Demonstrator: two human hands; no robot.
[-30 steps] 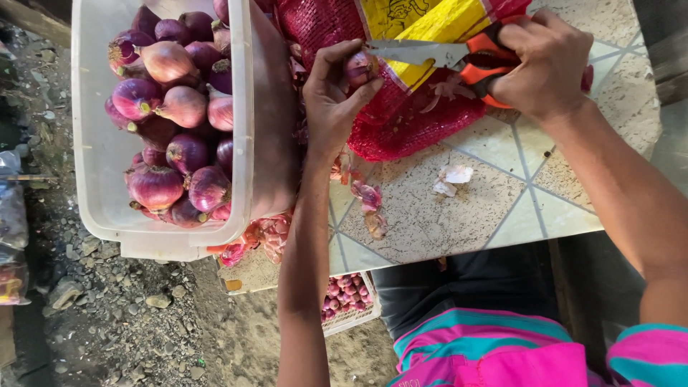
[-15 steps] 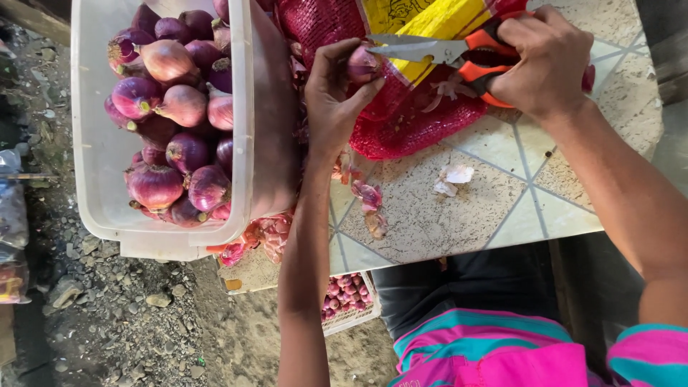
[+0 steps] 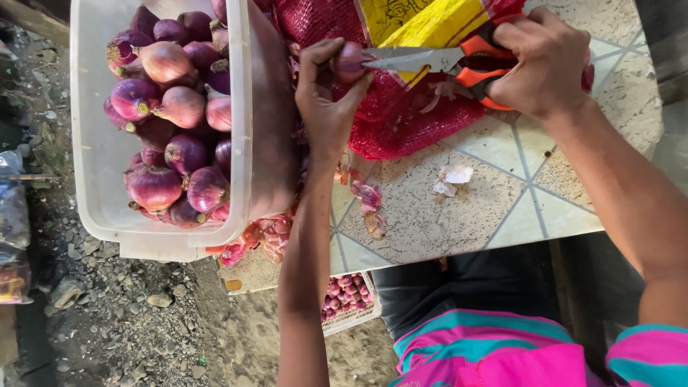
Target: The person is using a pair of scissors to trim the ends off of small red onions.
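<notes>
Red mesh sack (image 3: 423,122) with a yellow rectangular label panel (image 3: 423,32) bearing black print lies at the top of the pale tiled surface (image 3: 444,222), partly under both hands. Left hand (image 3: 326,107) pinches a small red-purple onion (image 3: 350,62) between fingertips, above the sack. Right hand (image 3: 545,64) is closed around the orange handles of steel-bladed scissors (image 3: 437,59); long axis runs sideways, blade tips pointing left, touching the onion. White plastic tub (image 3: 97,179) of red onions sits at left, overhanging the surface edge. Onion skins (image 3: 369,208) lie scattered near the left forearm.
</notes>
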